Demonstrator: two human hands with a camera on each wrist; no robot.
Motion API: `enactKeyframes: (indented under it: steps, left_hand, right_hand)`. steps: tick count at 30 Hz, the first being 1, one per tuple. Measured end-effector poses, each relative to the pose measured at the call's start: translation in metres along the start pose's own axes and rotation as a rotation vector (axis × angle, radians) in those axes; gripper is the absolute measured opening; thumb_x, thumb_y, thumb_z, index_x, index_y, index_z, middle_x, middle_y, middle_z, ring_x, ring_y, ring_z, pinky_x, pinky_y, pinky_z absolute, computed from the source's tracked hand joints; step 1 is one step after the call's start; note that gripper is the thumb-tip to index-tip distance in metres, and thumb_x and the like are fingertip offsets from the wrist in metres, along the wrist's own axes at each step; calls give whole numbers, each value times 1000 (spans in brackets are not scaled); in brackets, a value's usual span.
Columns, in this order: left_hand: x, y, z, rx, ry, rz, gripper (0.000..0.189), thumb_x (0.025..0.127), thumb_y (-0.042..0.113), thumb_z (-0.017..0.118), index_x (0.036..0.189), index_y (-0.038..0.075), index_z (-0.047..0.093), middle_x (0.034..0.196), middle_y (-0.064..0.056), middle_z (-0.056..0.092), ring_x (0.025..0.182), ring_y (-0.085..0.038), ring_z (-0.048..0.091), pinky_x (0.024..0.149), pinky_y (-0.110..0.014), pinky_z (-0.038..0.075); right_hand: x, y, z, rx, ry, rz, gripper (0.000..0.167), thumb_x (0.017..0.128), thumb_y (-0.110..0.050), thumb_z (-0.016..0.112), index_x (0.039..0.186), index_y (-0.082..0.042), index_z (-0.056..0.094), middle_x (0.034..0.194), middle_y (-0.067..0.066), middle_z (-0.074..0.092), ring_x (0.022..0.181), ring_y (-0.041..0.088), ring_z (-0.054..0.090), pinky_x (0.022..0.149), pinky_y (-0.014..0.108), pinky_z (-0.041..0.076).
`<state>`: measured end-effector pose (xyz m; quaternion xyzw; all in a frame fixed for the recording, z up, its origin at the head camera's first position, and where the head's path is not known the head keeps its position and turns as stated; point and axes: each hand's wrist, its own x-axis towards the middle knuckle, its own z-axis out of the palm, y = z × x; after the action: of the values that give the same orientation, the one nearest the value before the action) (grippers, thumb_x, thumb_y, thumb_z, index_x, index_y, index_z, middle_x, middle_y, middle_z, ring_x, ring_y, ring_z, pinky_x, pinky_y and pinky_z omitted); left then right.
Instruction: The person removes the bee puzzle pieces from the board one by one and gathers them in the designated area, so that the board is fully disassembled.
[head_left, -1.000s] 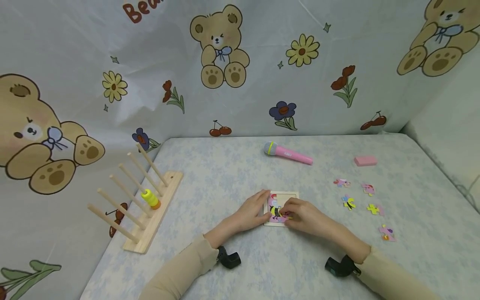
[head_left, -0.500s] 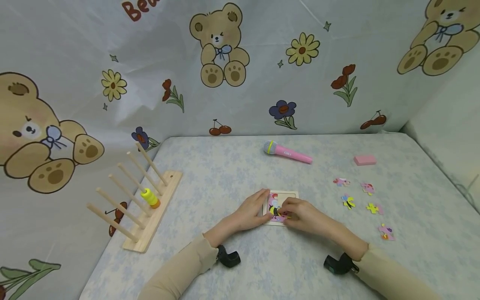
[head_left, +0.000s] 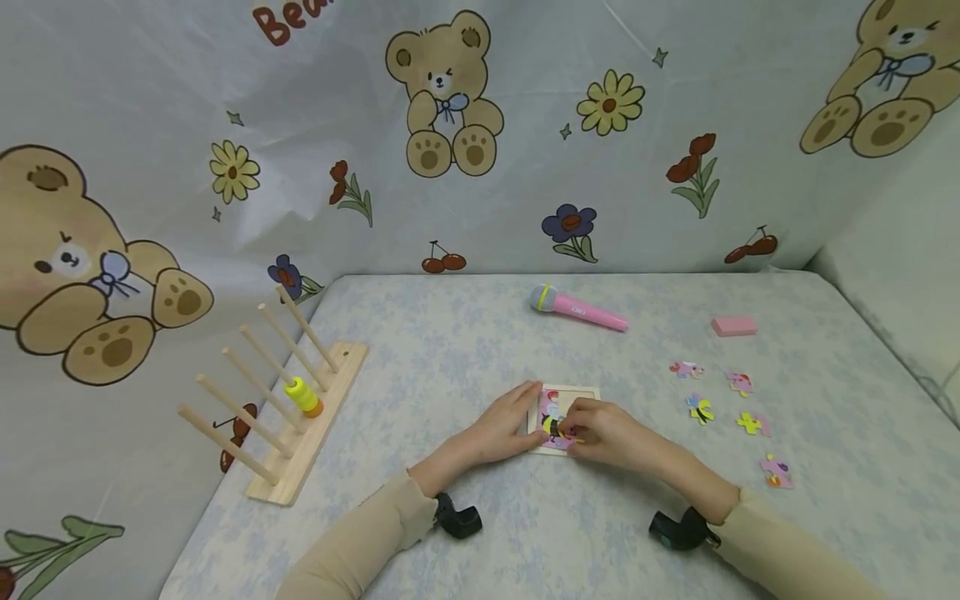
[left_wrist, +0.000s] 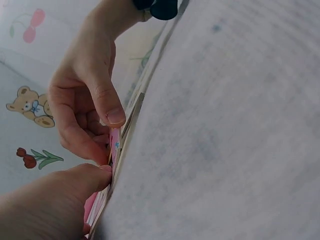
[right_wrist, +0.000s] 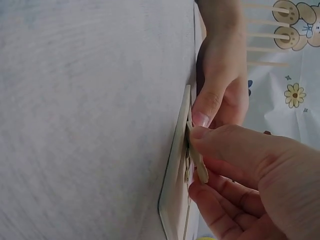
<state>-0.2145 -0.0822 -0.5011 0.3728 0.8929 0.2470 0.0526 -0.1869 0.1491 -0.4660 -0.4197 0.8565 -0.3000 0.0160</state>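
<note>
A small jigsaw board with a pale wooden frame (head_left: 588, 389) lies on the table between both hands. Pink pieces with a yellow-and-black bee picture (head_left: 551, 423) fill its left part; bare wood shows at the upper right. My left hand (head_left: 498, 425) holds the board's left side, its thumb over the pieces and its fingers along the edge. Over the board's lower right, my right hand (head_left: 611, 433) pinches a puzzle piece (right_wrist: 197, 159) between thumb and fingers. That piece is tilted against the board in the right wrist view, and the fingers mostly hide it in the head view.
Several loose puzzle pieces (head_left: 701, 409) lie to the right. Behind them sits a pink block (head_left: 734, 326). A pink toy microphone (head_left: 588, 312) lies at the back. On the left stands a wooden peg rack (head_left: 330, 379) with yellow and orange beads (head_left: 302, 395).
</note>
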Motion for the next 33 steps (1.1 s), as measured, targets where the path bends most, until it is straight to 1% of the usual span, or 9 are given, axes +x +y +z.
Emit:
enactKeyframes:
  steps: [6, 12, 18, 21, 27, 33]
  left_hand:
    - [-1, 1, -1, -10, 0, -1, 77, 94, 39, 54, 149, -2, 18, 151, -19, 23, 138, -26, 22, 110, -39, 22]
    - [0, 2, -3, -9, -24, -2, 77, 94, 38, 54, 149, -1, 17, 152, -17, 23, 139, -25, 21, 111, -36, 20]
    - [-1, 3, -3, -12, -29, -1, 77, 95, 39, 53, 149, -1, 16, 152, -18, 22, 139, -25, 20, 111, -36, 20]
    - [0, 2, -3, -17, -32, -2, 77, 95, 38, 53, 150, -1, 15, 152, -17, 21, 139, -25, 20, 111, -37, 20]
    - [-1, 2, -3, -14, -35, -7, 77, 95, 39, 52, 150, -1, 15, 152, -17, 21, 139, -26, 20, 110, -38, 21]
    - [-1, 2, -3, -11, -32, -4, 78, 95, 40, 52, 149, -2, 16, 152, -18, 21, 139, -25, 20, 111, -37, 20]
  right_hand:
    - [5, 2, -4, 13, -49, -17, 17, 79, -4, 71, 96, -5, 70, 95, 1, 59, 80, 11, 57, 69, 25, 51]
    - [11, 5, -9, 37, -102, -22, 17, 79, -6, 71, 96, -5, 71, 92, 0, 60, 77, 10, 56, 67, 23, 50]
    - [13, 6, -12, 62, -132, 10, 18, 79, -7, 71, 97, -4, 71, 93, 0, 61, 78, 11, 56, 66, 23, 50]
    - [12, 6, -11, 69, -126, 15, 19, 79, -7, 71, 98, -4, 71, 95, 1, 61, 78, 12, 56, 66, 23, 50]
    - [10, 6, -7, 46, -83, -34, 20, 79, -6, 72, 99, -3, 70, 96, 2, 62, 79, 11, 58, 67, 24, 51]
    - [4, 10, -3, 24, -50, -35, 26, 79, -7, 74, 104, -3, 68, 101, 1, 63, 85, 12, 58, 74, 28, 51]
